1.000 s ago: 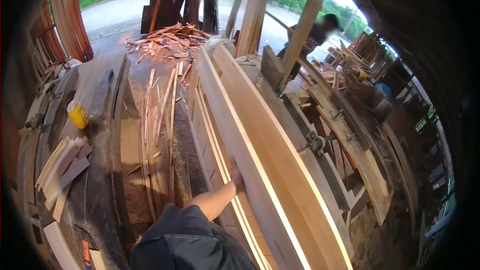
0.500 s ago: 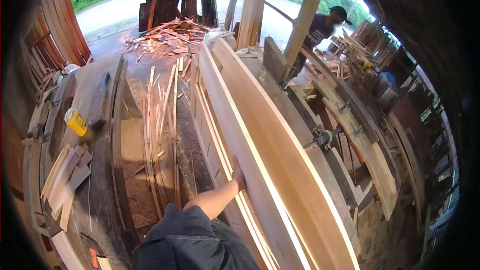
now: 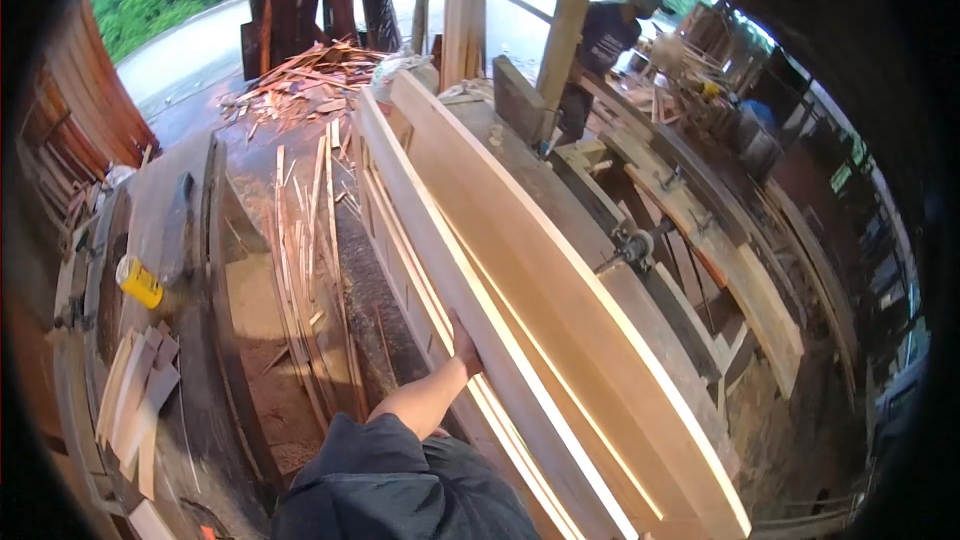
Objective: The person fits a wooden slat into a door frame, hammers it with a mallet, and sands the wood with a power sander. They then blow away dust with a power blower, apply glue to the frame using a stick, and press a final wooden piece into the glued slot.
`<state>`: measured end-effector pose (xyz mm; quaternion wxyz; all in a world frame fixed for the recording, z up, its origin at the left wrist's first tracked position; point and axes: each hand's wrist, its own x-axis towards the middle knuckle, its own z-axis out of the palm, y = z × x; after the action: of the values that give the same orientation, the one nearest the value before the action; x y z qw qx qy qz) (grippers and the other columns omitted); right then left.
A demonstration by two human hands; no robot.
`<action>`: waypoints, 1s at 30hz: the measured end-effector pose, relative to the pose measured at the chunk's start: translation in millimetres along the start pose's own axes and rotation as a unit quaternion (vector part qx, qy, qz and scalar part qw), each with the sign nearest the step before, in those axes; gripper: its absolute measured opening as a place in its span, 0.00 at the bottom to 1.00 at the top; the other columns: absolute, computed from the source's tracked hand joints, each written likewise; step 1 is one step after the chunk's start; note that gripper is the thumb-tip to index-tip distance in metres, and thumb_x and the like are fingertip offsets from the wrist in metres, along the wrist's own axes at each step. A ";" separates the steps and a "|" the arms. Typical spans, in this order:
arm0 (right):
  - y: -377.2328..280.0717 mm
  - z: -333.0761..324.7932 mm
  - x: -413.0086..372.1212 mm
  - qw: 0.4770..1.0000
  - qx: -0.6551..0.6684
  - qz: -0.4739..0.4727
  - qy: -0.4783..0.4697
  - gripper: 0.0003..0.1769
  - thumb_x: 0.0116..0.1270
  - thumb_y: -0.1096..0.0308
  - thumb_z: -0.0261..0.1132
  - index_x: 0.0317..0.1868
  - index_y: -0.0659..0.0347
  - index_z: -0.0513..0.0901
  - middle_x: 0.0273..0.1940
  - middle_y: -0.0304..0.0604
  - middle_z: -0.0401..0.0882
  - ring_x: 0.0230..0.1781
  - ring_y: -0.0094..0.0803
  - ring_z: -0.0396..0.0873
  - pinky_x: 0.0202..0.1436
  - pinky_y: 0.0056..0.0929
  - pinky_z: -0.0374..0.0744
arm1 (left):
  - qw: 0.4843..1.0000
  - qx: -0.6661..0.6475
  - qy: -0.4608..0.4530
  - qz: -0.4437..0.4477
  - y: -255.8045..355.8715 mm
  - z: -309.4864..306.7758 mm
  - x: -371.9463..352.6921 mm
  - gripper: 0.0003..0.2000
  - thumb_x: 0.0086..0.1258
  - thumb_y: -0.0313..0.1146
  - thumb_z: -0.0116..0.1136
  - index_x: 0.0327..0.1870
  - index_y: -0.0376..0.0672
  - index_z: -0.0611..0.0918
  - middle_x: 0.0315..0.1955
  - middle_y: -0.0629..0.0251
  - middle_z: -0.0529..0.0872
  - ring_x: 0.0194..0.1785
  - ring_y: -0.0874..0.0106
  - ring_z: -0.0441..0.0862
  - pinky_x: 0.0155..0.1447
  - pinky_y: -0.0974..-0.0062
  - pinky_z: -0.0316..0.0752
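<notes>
My left hand [image 3: 465,348] is on the near long pale board [image 3: 490,325], at the lower middle, with its fingers wrapped over the board's left side. A second, wider board [image 3: 560,290] stands beside it on the right, with a narrow gap between the two. Left of my hand, a panelled wooden piece [image 3: 400,270] with thin bright edges lies along the near board. Only my left forearm and dark sleeve show; my right hand is not in view.
A yellow can [image 3: 139,281] and short wood offcuts [image 3: 145,390] lie on the left bench [image 3: 165,210]. Thin strips [image 3: 310,270] cover the floor between. Machinery [image 3: 635,246] stands at right. Another person [image 3: 605,40] stands behind it.
The view has shifted, so the background sits further left. The gap between the two long boards looks wider at the near end. My left hand keeps its hold on the near board.
</notes>
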<state>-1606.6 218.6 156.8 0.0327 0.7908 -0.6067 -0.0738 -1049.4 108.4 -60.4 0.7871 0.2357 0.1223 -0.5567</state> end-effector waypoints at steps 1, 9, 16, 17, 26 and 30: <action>-8.4 -10.7 4.2 0.999 0.029 0.034 -0.030 0.30 0.57 0.36 0.74 0.34 0.59 0.83 0.31 0.56 0.86 0.34 0.58 0.86 0.38 0.54 0.82 | 0.999 0.009 0.049 -0.014 0.3 5.7 -4.3 0.54 0.60 0.88 0.32 0.76 0.52 0.71 0.70 0.59 0.76 0.71 0.55 0.73 0.72 0.43 0.68; -8.8 2.0 19.5 0.999 0.034 0.012 0.024 0.28 0.58 0.39 0.76 0.31 0.58 0.82 0.30 0.52 0.86 0.32 0.54 0.86 0.37 0.50 0.83 | 0.998 0.005 0.045 0.035 -11.3 3.2 8.1 0.49 0.68 0.82 0.32 0.77 0.51 0.68 0.73 0.59 0.72 0.73 0.54 0.69 0.75 0.49 0.67; -2.9 22.4 13.8 0.987 0.151 -0.008 0.046 0.15 0.53 0.63 0.73 0.41 0.56 0.82 0.32 0.50 0.84 0.34 0.55 0.83 0.40 0.53 0.79 | 0.955 0.290 -0.057 0.021 -32.2 46.6 19.5 0.47 0.69 0.79 0.34 0.77 0.50 0.68 0.73 0.58 0.71 0.73 0.54 0.69 0.75 0.49 0.66; 0.3 15.9 14.6 0.980 0.175 -0.024 0.097 0.14 0.53 0.62 0.72 0.39 0.55 0.81 0.31 0.49 0.83 0.34 0.54 0.84 0.39 0.52 0.80 | 0.940 0.333 -0.070 0.015 -47.8 61.5 17.2 0.47 0.69 0.79 0.35 0.77 0.50 0.68 0.73 0.58 0.71 0.73 0.54 0.68 0.75 0.49 0.66; 17.5 49.0 4.1 0.964 0.256 -0.003 0.076 0.17 0.53 0.57 0.75 0.30 0.59 0.78 0.27 0.47 0.82 0.33 0.51 0.84 0.33 0.51 0.78 | 0.822 0.539 -0.165 -0.081 -163.4 80.2 -58.5 0.44 0.69 0.74 0.38 0.77 0.49 0.67 0.73 0.57 0.71 0.74 0.53 0.68 0.75 0.49 0.65; 22.9 44.6 6.0 0.962 0.265 0.000 0.069 0.15 0.51 0.59 0.77 0.30 0.59 0.82 0.27 0.47 0.84 0.35 0.51 0.85 0.36 0.51 0.80 | 0.793 0.568 -0.190 -0.113 -184.4 77.5 -73.3 0.43 0.69 0.72 0.39 0.77 0.48 0.67 0.73 0.57 0.71 0.74 0.53 0.68 0.76 0.49 0.65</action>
<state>-1633.9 208.5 115.6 -0.1361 0.7742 -0.6009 0.1450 -1252.7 79.6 -3.8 0.4509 0.5139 -0.3421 -0.6446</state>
